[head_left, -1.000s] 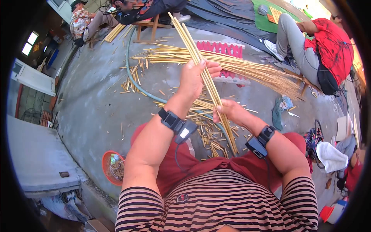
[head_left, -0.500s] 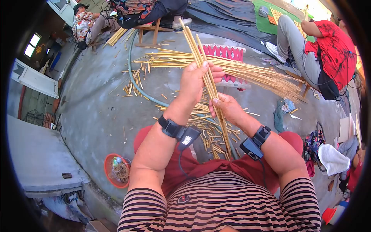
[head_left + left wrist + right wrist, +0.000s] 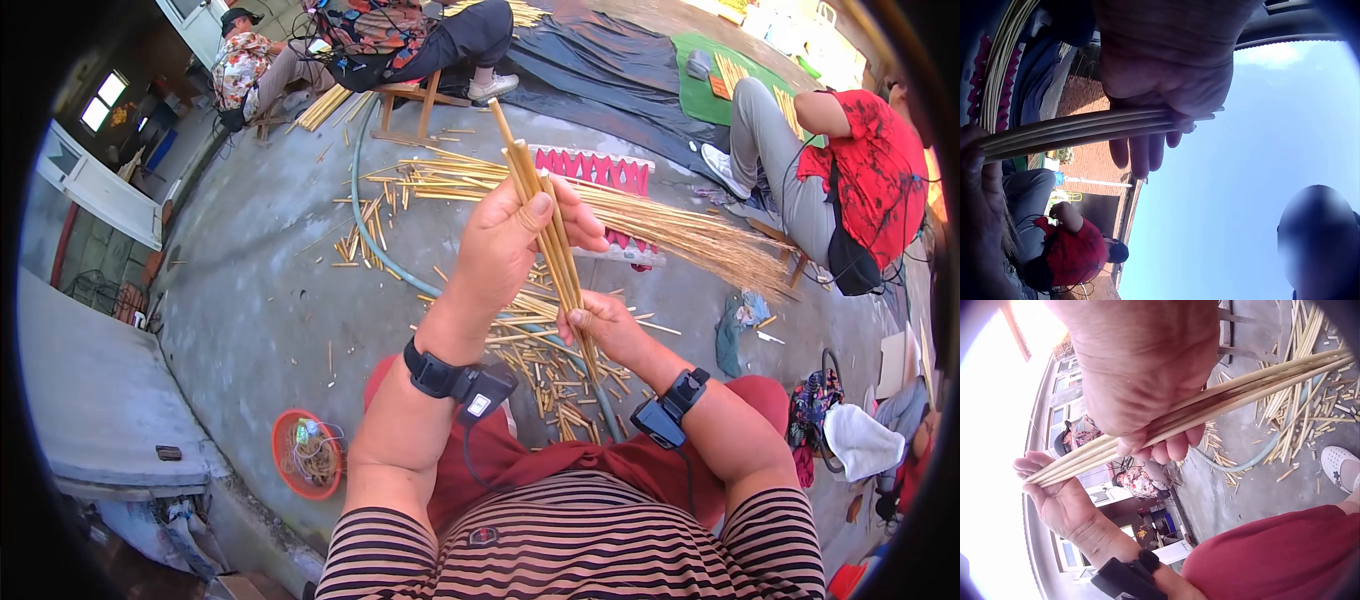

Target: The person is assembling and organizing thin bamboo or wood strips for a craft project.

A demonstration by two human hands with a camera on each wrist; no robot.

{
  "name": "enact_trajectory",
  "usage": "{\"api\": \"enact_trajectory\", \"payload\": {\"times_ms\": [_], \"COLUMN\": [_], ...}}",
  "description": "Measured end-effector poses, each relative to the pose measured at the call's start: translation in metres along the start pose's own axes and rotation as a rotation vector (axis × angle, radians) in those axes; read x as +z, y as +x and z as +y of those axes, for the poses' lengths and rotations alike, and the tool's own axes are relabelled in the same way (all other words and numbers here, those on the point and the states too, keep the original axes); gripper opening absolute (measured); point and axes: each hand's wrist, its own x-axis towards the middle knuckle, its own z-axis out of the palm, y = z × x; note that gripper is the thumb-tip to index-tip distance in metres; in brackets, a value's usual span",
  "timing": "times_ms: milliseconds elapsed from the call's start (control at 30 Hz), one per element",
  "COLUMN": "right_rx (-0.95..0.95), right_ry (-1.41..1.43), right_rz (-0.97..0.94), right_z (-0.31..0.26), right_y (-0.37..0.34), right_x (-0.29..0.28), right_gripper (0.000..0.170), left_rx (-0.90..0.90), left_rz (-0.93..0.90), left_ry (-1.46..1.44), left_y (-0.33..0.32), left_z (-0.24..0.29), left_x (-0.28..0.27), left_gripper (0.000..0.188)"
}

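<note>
A few long tan stalks (image 3: 556,235) slant between both hands in the head view, their upper ends raised toward the camera. The left hand (image 3: 510,235) holds them near the upper end, thumb across them, other fingers extended behind. Lower down, the right hand (image 3: 606,325) pinches the same stalks between thumb and fingers. In the left wrist view the stalks (image 3: 1079,130) cross under the left hand (image 3: 1166,75). From the right wrist, the right hand (image 3: 1147,375) has its fingers curled round the stalks (image 3: 1210,403), with the left hand (image 3: 1063,503) at their far end.
A long bundle of stalks (image 3: 470,180) lies across a pink rack (image 3: 640,180). Cut pieces (image 3: 560,390) and a hose (image 3: 360,190) are on the concrete. An orange basin (image 3: 281,470) stands at left. Other people sit nearby, one in a red shirt (image 3: 870,150).
The upper ends of the stalks have tilted up toward the head camera and look shorter. The left hand appears larger and nearer; the right hand stays on the stalks. The head view has shifted slightly.
</note>
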Motion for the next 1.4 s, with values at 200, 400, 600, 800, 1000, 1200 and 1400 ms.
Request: {"api": "enact_trajectory", "payload": {"times_ms": [200, 400, 600, 800, 1000, 1200, 1400], "right_rx": [0.022, 0.150, 0.379, 0.450, 0.489, 0.376, 0.064], "right_ry": [-0.008, 0.090, -0.028, -0.126, -0.071, -0.047, -0.059], "right_rz": [-0.046, -0.060, -0.123, -0.139, -0.041, 0.042, 0.217], "right_z": [-0.007, -0.021, 0.029, 0.013, 0.013, -0.013, -0.045], "right_y": [-0.001, 0.003, -0.001, -0.007, -0.004, 0.009, 0.029], "right_x": [0.011, 0.015, -0.005, -0.010, -0.010, -0.008, -0.004], "right_gripper": [0.014, 0.015, 0.017, 0.020, 0.018, 0.017, 0.019], "left_rx": [0.051, 0.132, 0.190, 0.195, 0.062, 0.124, 0.085], "left_rz": [0.078, 0.223, 0.650, 0.938, 0.838, 0.651, 0.252], "left_ry": [0.072, -0.118, -0.087, -0.170, -0.113, -0.149, -0.332], "left_y": [-0.005, 0.008, 0.005, -0.004, 0.008, 0.027, 0.046], "left_z": [-0.001, 0.005, 0.038, 0.039, 0.004, -0.010, -0.042], "left_x": [0.010, -0.025, -0.143, -0.194, -0.172, -0.108, -0.035], "left_gripper": [0.024, 0.018, 0.016, 0.017, 0.024, 0.026, 0.016]}}
